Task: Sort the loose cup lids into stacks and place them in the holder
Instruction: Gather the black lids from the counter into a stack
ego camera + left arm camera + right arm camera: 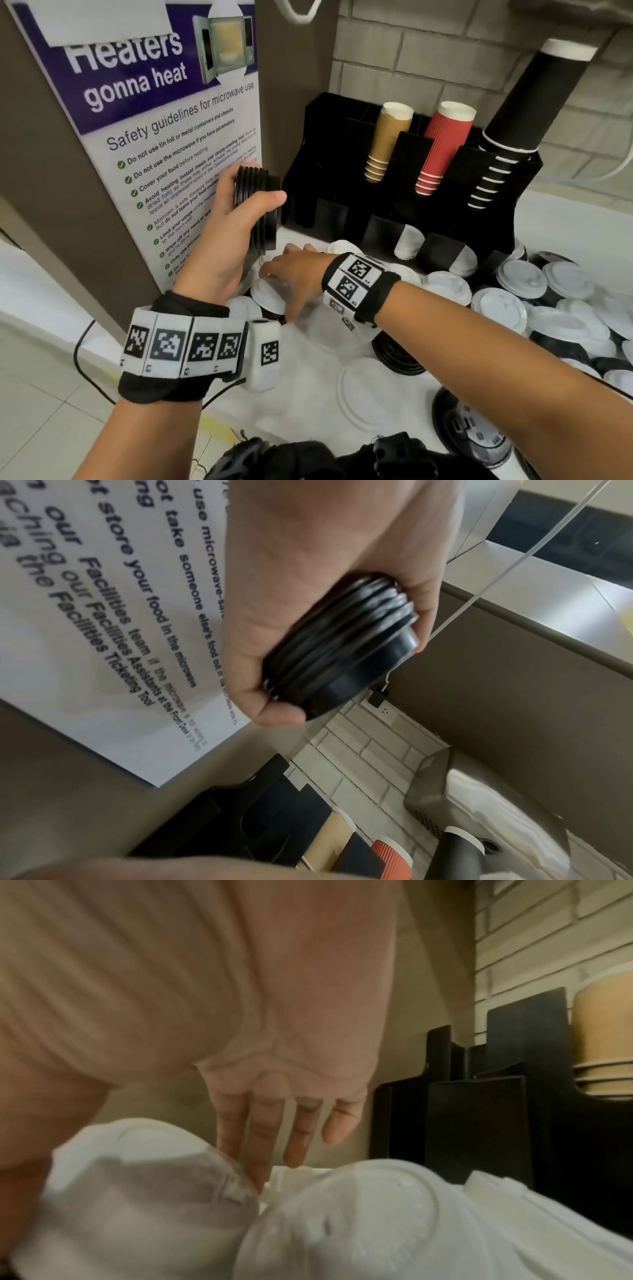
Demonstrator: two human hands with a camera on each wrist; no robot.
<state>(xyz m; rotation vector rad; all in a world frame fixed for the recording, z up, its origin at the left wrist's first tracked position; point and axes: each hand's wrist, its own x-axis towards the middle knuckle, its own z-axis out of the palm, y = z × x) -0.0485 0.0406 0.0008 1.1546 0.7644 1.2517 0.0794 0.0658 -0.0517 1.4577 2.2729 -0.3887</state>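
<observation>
My left hand (pixel 239 209) grips a stack of black lids (pixel 257 205) on its side, raised just left of the black holder (pixel 342 164). The left wrist view shows the thumb and fingers curled round that black stack (pixel 339 647). My right hand (pixel 291 270) reaches low over white lids (pixel 270 294) at the counter's left, fingers straight. In the right wrist view its fingers (pixel 263 1150) point down between two white lids (pixel 154 1191), touching one; nothing is gripped. White lid stacks (pixel 409 241) sit in the holder's front slots.
Brown (pixel 388 140), red (pixel 443 144) and black (pixel 513 137) cup stacks lean in the holder. Several loose white and black lids (pixel 548 301) cover the counter to the right. A poster (pixel 164 137) hangs on the left wall panel. A brick wall stands behind.
</observation>
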